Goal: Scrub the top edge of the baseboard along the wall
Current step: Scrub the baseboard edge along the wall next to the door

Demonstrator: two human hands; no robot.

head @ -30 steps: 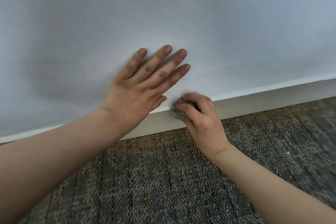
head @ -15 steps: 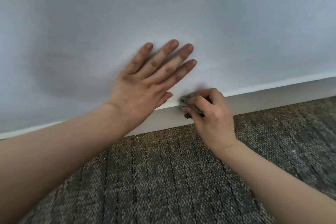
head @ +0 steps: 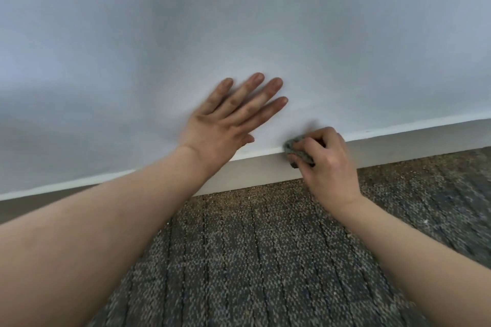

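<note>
Low-pile carpet (head: 265, 273) across the lower half of the view, speckled grey and brown with faint flecks of blue. Crossed by dark parallel ribs (head: 254, 241), evenly spaced, running from the near edge toward the far edge. Lighter along the far edge: a tan, sandy-looking band (head: 268, 190), gritty in texture, fading into darker grey nearer the camera. Impossible to tell whether loose grit or only paler pile. Off to the right, one small white speck (head: 426, 221) on the pile, well apart from the tan band. Blurred toward the right edge and the lower corners.
</note>
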